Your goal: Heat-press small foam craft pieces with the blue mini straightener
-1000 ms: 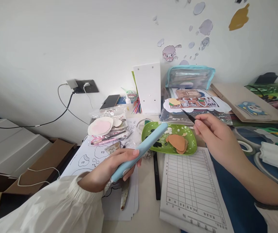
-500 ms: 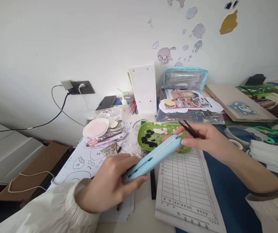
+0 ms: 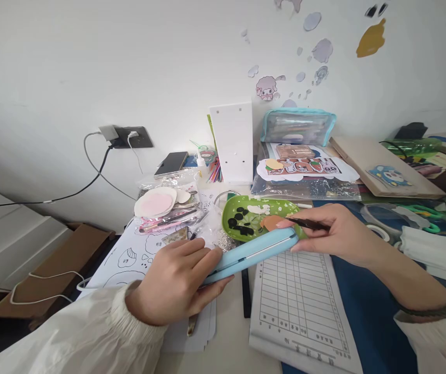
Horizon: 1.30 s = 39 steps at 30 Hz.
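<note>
My left hand (image 3: 181, 278) is wrapped round one end of a light blue mini hair straightener (image 3: 259, 252), its two long arms pressed together. The far end points right, where the fingertips of my right hand (image 3: 334, 234) are close to it or touching it. Black tweezers (image 3: 310, 224) lie in the grip of my right hand, pointing left. Behind the straightener, a green tray (image 3: 230, 203) holds black pieces (image 3: 240, 221), white pieces (image 3: 259, 209) and an orange piece (image 3: 272, 223).
A printed form pad (image 3: 296, 311) lies below the straightener, beside a black strip (image 3: 246, 296). To the left are drawn sheets (image 3: 125, 259) and bagged supplies (image 3: 168, 202). A white stand (image 3: 231, 143), a clear pouch (image 3: 298, 127) and a cardboard box (image 3: 386, 166) sit at the back.
The straightener has tilted to lie flatter, its right end lower. My right hand has turned and lowered the tweezers to nearly level, pointing left. The view has shifted slightly.
</note>
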{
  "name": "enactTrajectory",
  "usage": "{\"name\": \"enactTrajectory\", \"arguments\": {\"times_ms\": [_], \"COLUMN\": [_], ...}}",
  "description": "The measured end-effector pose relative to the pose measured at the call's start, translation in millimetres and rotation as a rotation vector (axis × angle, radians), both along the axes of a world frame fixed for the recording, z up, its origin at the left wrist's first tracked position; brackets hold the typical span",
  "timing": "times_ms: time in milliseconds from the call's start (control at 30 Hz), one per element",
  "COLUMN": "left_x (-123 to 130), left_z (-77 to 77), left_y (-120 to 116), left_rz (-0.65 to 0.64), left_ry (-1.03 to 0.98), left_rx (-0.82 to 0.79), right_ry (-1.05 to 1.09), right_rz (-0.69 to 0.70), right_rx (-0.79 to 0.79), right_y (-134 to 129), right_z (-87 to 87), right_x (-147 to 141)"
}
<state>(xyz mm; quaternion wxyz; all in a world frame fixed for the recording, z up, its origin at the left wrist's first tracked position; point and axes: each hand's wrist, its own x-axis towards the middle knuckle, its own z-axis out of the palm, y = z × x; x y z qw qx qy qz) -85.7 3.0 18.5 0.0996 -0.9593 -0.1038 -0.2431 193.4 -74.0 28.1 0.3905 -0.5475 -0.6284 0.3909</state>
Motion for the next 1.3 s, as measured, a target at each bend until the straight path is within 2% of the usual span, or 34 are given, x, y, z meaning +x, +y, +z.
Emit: {"name": "enactTrajectory", "arguments": {"times_ms": [167, 433, 667, 800, 1000, 1300], "left_x": [-0.1, 0.6, 1.2, 1.4, 1.8, 4.0], "left_z": [-5.2, -7.9, -13.2, -11.1, -9.5, -11.1], "left_y": [1.7, 3.5, 3.9, 3.1, 2.6, 2.1], "left_rz": [-0.004, 0.042, 0.038, 0.051, 0.004, 0.0], "left_ry": [0.002, -0.032, -0.057, -0.077, -0.099, -0.097], "left_rx": [-0.021, -0.055, -0.046, -0.033, 0.003, 0.013], "right_ry": [-0.037, -0.135, -0.058, -0.012, -0.006, -0.001], "right_rz": [-0.027, -0.076, -0.055, -0.091, -0.095, -0.033], "right_rx": [-0.012, 0.076, 0.143, 0.138, 0.153, 0.118], "right_y": [-1.4, -4.3, -6.7, -8.1, -9.5, -8.6], "right_z": [1.6, 1.6, 0.1, 0.4, 0.5, -1.0], "right_x": [-0.6, -0.7, -2.8, -3.8, -4.5, -0.2]}}
